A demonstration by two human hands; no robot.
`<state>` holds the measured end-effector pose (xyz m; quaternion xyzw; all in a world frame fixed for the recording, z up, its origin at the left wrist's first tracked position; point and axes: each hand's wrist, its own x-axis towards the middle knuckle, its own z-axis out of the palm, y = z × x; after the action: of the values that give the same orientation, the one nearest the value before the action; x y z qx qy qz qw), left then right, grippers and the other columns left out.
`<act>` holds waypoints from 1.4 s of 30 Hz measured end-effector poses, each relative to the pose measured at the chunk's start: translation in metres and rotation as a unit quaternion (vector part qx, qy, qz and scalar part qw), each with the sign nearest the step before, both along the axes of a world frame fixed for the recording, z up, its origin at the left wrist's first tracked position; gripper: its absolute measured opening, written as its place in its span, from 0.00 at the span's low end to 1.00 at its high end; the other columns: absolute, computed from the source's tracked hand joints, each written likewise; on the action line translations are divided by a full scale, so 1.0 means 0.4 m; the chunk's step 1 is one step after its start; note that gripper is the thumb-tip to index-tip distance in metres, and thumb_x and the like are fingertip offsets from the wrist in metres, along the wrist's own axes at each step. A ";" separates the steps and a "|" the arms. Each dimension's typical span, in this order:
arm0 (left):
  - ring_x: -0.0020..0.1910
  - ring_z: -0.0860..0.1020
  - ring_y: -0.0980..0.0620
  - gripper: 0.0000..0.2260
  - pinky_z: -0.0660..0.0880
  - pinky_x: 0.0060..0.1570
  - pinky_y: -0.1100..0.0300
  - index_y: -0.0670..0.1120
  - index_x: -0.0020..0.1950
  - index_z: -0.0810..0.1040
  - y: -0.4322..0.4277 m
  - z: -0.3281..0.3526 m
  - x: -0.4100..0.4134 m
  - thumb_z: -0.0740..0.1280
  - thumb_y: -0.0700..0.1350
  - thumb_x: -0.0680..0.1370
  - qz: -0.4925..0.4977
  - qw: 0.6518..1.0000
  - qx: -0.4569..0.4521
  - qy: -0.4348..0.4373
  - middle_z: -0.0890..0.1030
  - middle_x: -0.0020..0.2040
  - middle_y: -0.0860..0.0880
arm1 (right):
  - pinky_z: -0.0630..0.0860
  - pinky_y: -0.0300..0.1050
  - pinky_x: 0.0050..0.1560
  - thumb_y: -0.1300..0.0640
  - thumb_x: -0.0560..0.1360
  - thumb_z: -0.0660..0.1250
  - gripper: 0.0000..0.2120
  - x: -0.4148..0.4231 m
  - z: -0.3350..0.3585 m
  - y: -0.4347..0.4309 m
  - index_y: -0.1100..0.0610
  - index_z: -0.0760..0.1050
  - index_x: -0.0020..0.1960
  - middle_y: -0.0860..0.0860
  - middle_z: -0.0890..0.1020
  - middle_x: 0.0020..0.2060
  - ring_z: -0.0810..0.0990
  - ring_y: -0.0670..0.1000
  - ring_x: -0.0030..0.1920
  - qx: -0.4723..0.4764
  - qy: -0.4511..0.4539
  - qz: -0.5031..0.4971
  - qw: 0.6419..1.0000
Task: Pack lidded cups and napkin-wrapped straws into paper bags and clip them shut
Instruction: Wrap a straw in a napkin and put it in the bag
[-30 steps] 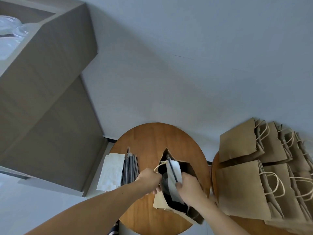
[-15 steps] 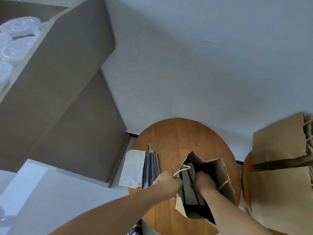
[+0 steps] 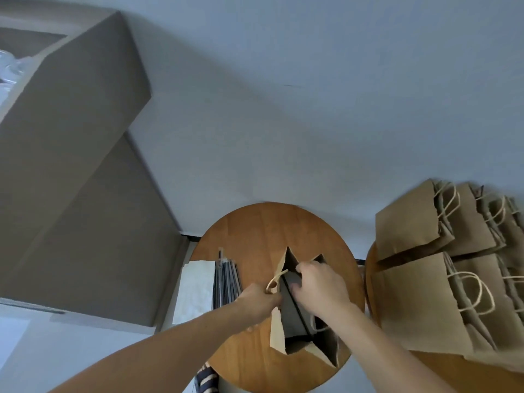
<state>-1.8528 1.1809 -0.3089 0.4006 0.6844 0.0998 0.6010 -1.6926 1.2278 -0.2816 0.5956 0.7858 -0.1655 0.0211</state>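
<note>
Both hands hold open the paper bag [image 3: 277,333] standing on the round worktop [image 3: 255,231].
The left hand [image 3: 259,302] pinches the left rim by its cord handle. The right hand [image 3: 320,287] curls over the opposite rim, apparently gripping it. Napkins [image 3: 195,290] and straws [image 3: 226,282] lie beside the bag.

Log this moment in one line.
left hand: grips bag rim | right hand: fingers curl over opposite rim | bag: open on table

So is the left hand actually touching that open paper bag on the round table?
Touching. The head view shows the left hand gripping the rim of the paper bag, right beside its handle loop.
</note>
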 end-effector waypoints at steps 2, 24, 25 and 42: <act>0.51 0.80 0.44 0.19 0.78 0.51 0.48 0.43 0.60 0.78 -0.002 0.000 -0.001 0.67 0.54 0.75 -0.028 0.999 0.008 -0.014 0.81 0.55 0.39 | 0.70 0.38 0.41 0.44 0.77 0.65 0.15 0.047 0.049 0.008 0.49 0.77 0.60 0.44 0.81 0.52 0.78 0.48 0.51 0.077 0.048 -0.032 0.995; 0.41 0.79 0.51 0.07 0.73 0.34 0.60 0.50 0.49 0.75 -0.033 -0.005 0.188 0.65 0.52 0.75 -0.110 0.967 0.088 0.214 0.77 0.40 0.53 | 0.75 0.62 0.59 0.54 0.80 0.55 0.17 0.106 -0.071 -0.053 0.64 0.78 0.55 0.62 0.81 0.53 0.79 0.61 0.55 -0.309 0.361 -0.211 0.855; 0.42 0.80 0.49 0.06 0.74 0.36 0.59 0.50 0.48 0.75 -0.029 -0.004 0.189 0.63 0.51 0.77 -0.105 0.964 0.091 0.228 0.77 0.40 0.52 | 0.74 0.60 0.62 0.55 0.80 0.56 0.16 0.115 -0.071 -0.049 0.60 0.79 0.59 0.58 0.82 0.55 0.79 0.58 0.58 -0.300 0.342 -0.182 0.872; 0.36 0.73 0.50 0.08 0.66 0.32 0.57 0.56 0.42 0.67 0.160 0.060 0.068 0.57 0.51 0.82 -0.297 0.880 0.208 0.306 0.74 0.37 0.52 | 0.69 0.51 0.59 0.51 0.74 0.72 0.06 0.204 -0.059 0.155 0.53 0.83 0.46 0.46 0.84 0.43 0.78 0.52 0.51 0.132 0.063 0.175 0.974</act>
<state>-1.8255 1.2451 -0.2848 0.7118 0.6463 -0.0707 0.2657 -1.6108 1.2900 -0.3051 0.4349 0.8924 -0.0910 -0.0785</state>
